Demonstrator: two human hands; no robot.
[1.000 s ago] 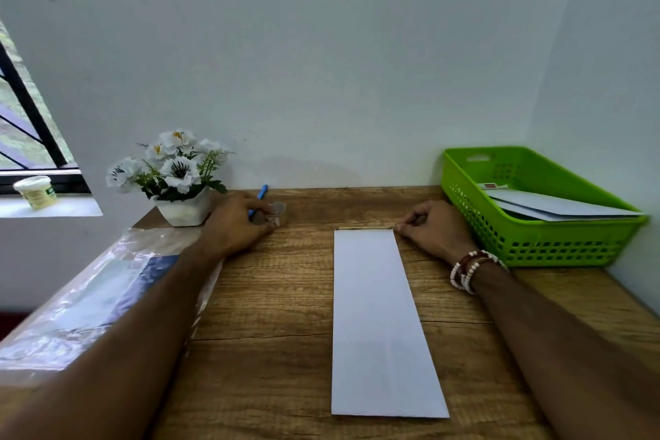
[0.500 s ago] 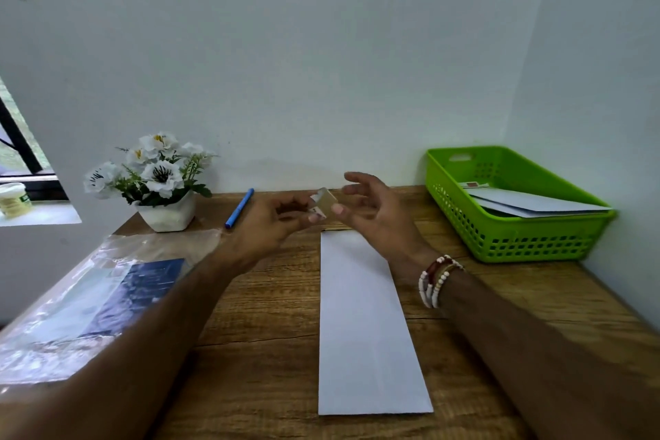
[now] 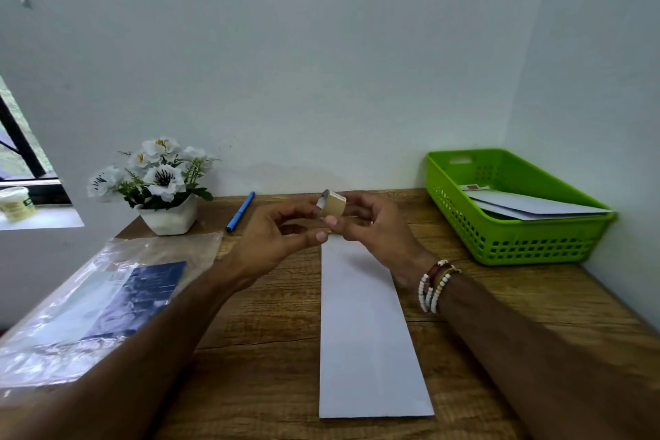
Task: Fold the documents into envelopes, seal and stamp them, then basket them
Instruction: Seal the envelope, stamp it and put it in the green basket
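A long white envelope lies lengthwise on the wooden table in front of me. Above its far end both hands hold a small tan roll of tape. My left hand pinches the roll from the left with fingertips. My right hand, beaded bracelets at the wrist, grips it from the right. The green basket stands at the far right against the wall, with white envelopes inside, one showing a red stamp.
A blue pen lies near the back wall. A white pot of white flowers stands at the back left. A clear plastic sleeve with papers covers the table's left side. A small jar sits on the window sill.
My left hand picked the tape roll up from beside the pen and brought it to the middle. My right hand left the envelope's far end and joined it on the roll.
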